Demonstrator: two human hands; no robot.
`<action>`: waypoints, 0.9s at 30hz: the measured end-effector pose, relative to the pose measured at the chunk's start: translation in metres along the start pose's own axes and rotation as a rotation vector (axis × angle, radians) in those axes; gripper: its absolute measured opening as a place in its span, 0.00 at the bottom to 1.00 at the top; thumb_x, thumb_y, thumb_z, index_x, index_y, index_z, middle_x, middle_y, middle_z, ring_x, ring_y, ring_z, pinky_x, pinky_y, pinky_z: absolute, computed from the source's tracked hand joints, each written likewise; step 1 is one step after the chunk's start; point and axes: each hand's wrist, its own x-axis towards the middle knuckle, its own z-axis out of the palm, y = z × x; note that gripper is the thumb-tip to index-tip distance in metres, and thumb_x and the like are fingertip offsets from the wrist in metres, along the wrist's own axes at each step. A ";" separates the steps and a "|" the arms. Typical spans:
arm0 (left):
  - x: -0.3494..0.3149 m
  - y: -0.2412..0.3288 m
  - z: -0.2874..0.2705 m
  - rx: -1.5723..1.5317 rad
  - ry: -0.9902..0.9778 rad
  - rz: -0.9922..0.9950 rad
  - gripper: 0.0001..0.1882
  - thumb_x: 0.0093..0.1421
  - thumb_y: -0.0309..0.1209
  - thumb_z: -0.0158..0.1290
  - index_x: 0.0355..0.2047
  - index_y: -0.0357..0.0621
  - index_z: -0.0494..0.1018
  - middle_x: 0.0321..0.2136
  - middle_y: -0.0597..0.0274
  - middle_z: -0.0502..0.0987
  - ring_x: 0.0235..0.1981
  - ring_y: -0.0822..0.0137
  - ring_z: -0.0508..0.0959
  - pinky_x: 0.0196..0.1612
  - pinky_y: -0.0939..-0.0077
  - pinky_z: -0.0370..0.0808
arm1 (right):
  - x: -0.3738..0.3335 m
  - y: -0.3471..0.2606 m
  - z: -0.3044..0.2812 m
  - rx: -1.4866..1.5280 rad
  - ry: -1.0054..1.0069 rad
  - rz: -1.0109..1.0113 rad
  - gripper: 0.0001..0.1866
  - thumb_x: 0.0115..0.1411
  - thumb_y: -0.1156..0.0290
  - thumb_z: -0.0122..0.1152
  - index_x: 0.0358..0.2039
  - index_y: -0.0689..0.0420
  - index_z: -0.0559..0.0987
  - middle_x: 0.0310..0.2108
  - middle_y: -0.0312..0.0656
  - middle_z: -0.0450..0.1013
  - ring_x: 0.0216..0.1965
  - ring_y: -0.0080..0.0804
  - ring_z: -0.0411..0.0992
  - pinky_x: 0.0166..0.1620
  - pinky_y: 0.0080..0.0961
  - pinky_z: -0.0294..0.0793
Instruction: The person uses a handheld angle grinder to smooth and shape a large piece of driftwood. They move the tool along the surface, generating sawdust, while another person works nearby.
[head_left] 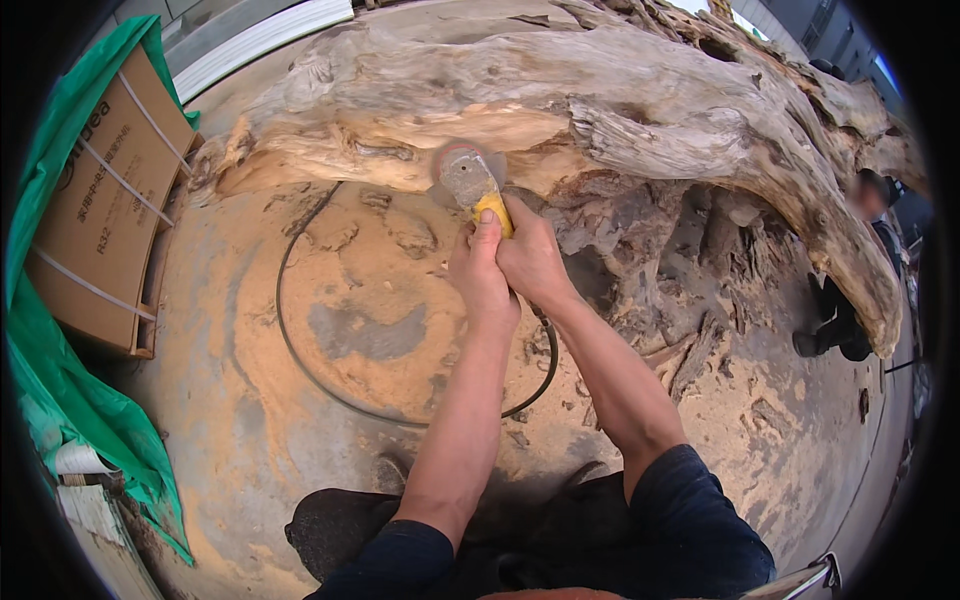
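Note:
Both my arms reach forward, and my left hand point(481, 272) and my right hand point(533, 250) are closed together round the yellow body of an angle grinder point(470, 180). Its grey metal head points away from me, with a round disc against or just over the near side of a big weathered log point(420, 80). Fresh pale orange wood shows along that side, left and right of the disc. From below my hands a dark cable point(283, 300) loops over the ground. My hands hide most of the grinder's handle.
Sawdust point(230, 320) covers much of the concrete floor, with bark pieces point(695, 355) at right. A strapped cardboard box point(110, 200) under a green tarp point(90, 400) stands at left. Another person point(850, 290) is beyond the log's right end. Long pale boards point(260, 45) lie behind.

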 end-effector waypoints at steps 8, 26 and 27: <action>-0.006 -0.021 0.017 0.024 -0.129 -0.037 0.23 0.67 0.41 0.60 0.51 0.34 0.73 0.44 0.60 0.77 0.43 0.71 0.75 0.49 0.72 0.73 | -0.007 0.007 -0.032 -0.003 0.124 -0.047 0.15 0.62 0.70 0.60 0.47 0.65 0.77 0.35 0.65 0.78 0.38 0.59 0.80 0.41 0.43 0.76; 0.011 0.026 -0.008 -0.037 -0.001 0.051 0.19 0.68 0.38 0.59 0.48 0.33 0.73 0.42 0.58 0.77 0.42 0.69 0.77 0.46 0.71 0.76 | 0.007 -0.018 0.022 -0.001 -0.006 -0.055 0.14 0.64 0.68 0.61 0.44 0.66 0.77 0.33 0.63 0.78 0.31 0.57 0.75 0.39 0.40 0.76; 0.014 0.028 -0.012 -0.051 -0.011 0.054 0.19 0.68 0.38 0.59 0.48 0.33 0.73 0.42 0.58 0.77 0.42 0.69 0.77 0.46 0.71 0.76 | 0.008 -0.015 0.030 0.010 0.022 -0.112 0.13 0.64 0.68 0.60 0.43 0.66 0.77 0.33 0.64 0.78 0.30 0.59 0.74 0.38 0.41 0.75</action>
